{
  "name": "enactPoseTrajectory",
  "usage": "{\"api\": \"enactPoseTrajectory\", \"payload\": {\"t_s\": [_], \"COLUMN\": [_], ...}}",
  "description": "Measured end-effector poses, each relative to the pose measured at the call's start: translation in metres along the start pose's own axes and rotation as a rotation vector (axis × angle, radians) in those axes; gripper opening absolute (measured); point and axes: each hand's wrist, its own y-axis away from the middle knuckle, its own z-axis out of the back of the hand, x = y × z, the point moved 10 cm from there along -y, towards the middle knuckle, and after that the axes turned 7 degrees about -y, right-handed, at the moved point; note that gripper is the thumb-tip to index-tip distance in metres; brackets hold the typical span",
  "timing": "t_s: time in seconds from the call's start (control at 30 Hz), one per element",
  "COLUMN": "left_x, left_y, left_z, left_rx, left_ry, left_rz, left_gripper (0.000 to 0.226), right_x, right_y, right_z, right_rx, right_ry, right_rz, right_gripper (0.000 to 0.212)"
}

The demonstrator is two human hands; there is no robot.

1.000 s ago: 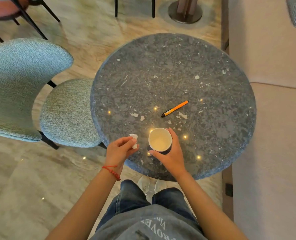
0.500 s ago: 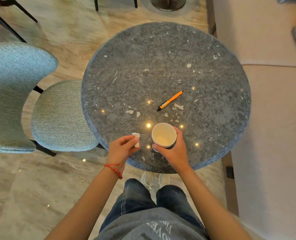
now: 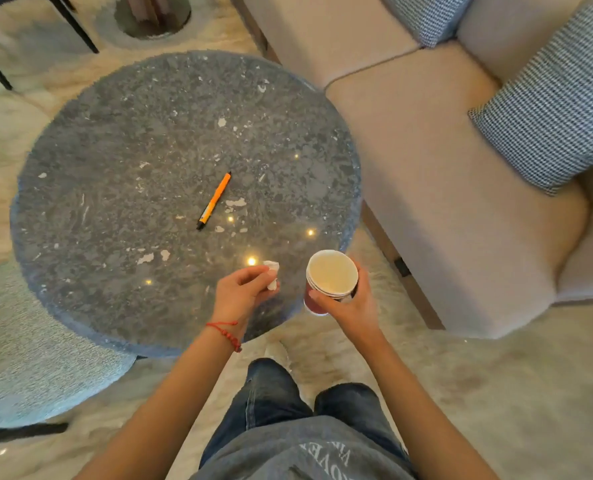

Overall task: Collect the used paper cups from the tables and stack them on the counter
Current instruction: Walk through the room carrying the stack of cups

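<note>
One view only, head-worn, wide-angle. Looks steeply down and slightly forward from above the person's own torso; jeans and shirt hem fill the bottom centre, both forearms rise from the lower corners toward mid-frame. Round stone table [image 3: 142, 188] takes the left and centre, close below. Beige sofa [image 3: 437, 174] runs down the right side, checked cushion [image 3: 547, 109] at upper right. Edges bow outward and blur. No second view to overlap.

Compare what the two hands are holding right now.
The right hand grips a stack of paper cups, rigid and upright; the left hand pinches a small crumpled white tissue. The cups hang past the table edge; the tissue is above it. Both are lifted.
</note>
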Motion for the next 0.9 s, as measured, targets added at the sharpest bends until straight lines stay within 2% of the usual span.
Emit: {"api": "enactPoseTrajectory", "payload": {"t_s": [0.13,0.23,0.6,0.77,0.9], "left_x": [0.002,0.012,0.086,0.119,0.137], "left_y": [0.014,0.030,0.109,0.145,0.172], "left_z": [-0.060,-0.113,-0.326,-0.406,-0.466], "left_rx": [0.081,0.164,0.511,0.679,0.844], "left_ry": [-0.134,-0.150,-0.378,-0.483,-0.626], "left_rz": [-0.012,-0.012,-0.027,0.002,-0.040], "left_gripper": [0.007,0.012,0.014,0.011,0.008], "right_x": [-0.009,-0.020,-0.081,-0.110,-0.126], "right_y": [0.024,0.045,0.148,0.200,0.238], "right_z": [0.069,0.124,0.318,0.380,0.412], "right_rx": [-0.174,-0.267,-0.629,-0.876,-1.070], "right_ry": [-0.079,-0.105,-0.249,-0.312,-0.391], "right_rz": [-0.022,-0.037,-0.114,-0.148,-0.148], "right_gripper": [0.067,0.065,0.063,0.061,0.059]}}
